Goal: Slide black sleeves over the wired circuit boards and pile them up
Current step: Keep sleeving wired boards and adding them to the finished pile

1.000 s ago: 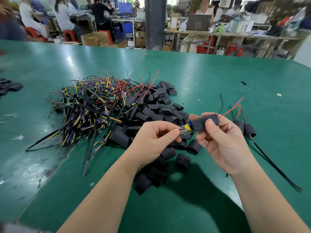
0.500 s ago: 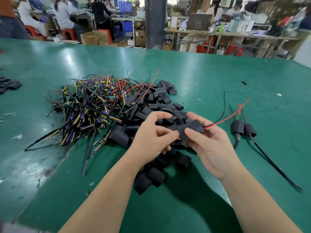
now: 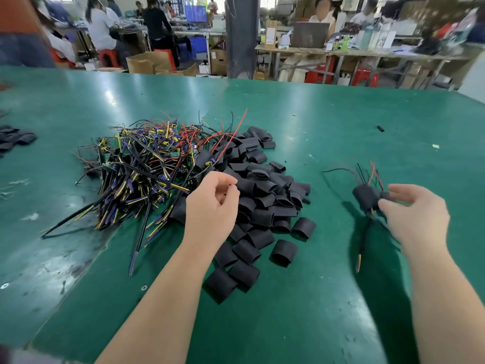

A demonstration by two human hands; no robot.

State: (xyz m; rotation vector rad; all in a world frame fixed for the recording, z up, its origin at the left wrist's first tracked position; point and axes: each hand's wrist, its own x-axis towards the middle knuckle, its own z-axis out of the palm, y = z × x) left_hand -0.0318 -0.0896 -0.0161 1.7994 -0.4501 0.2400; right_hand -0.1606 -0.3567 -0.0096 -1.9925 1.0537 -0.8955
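A tangled heap of wired circuit boards (image 3: 147,164) with red, black, yellow and purple leads lies left of centre on the green table (image 3: 341,122). Against its right side sits a heap of loose black sleeves (image 3: 265,206). My left hand (image 3: 210,206) hovers over the near edge of both heaps, fingers loosely curled, holding nothing. At the right lies a small pile of sleeved boards (image 3: 366,197), their wires sticking out. My right hand (image 3: 414,214) is just right of that pile, fingers spread and blurred, its thumb tip close to the sleeves.
A few more black sleeves (image 3: 15,139) lie at the table's far left edge. A small black scrap (image 3: 380,128) rests far right. Behind the table are people seated at benches, cardboard boxes and a dark pillar.
The sleeved board that both hands held has gone to the pile on the right and my right hand has let go. My left hand has moved away over the sleeve heap.
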